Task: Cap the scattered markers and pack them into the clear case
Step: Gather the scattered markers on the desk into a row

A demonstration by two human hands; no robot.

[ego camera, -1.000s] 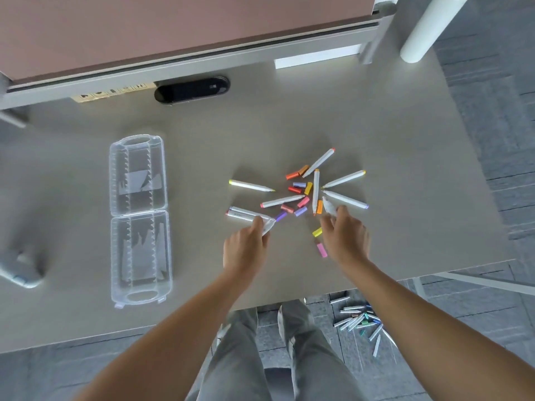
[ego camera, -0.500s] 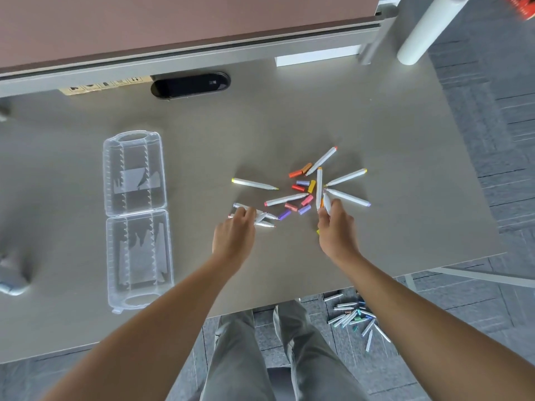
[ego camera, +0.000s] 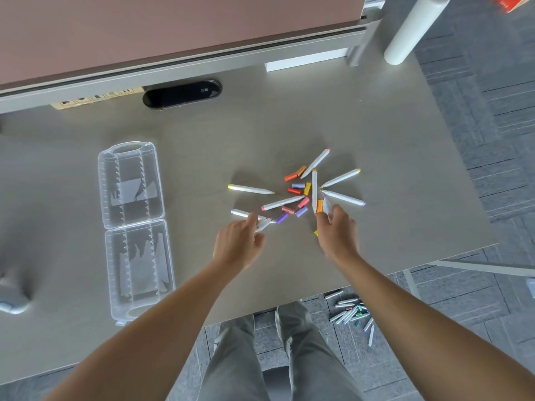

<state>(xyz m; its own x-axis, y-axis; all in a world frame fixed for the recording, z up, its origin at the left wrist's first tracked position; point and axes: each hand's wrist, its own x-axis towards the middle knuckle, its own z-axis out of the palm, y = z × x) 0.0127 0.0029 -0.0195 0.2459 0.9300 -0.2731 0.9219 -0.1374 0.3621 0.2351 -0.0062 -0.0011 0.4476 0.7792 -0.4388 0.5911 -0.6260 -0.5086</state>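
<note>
Several white markers lie fanned out on the grey table (ego camera: 390, 134), among them a yellow-ended marker (ego camera: 250, 189) and a pink-ended marker (ego camera: 282, 203). Loose caps lie between them, such as an orange cap (ego camera: 295, 173) and a purple cap (ego camera: 281, 217). My left hand (ego camera: 240, 244) pinches a white marker (ego camera: 264, 224) at the pile's near left. My right hand (ego camera: 337, 233) grips another white marker (ego camera: 327, 206) beside an orange cap (ego camera: 319, 206). The clear case (ego camera: 115, 224) lies open to the left, with no markers in either half.
A black oval device (ego camera: 182, 94) sits at the back by the partition. A white post (ego camera: 411, 30) stands at the back right. A grey object (ego camera: 11, 296) lies at the left edge. More markers (ego camera: 351, 314) lie on the floor below the table's near edge.
Both hands have reached farther into the pile. The left hand now pinches a marker at its tip end. The right hand has covered the pink cap near the table edge.
</note>
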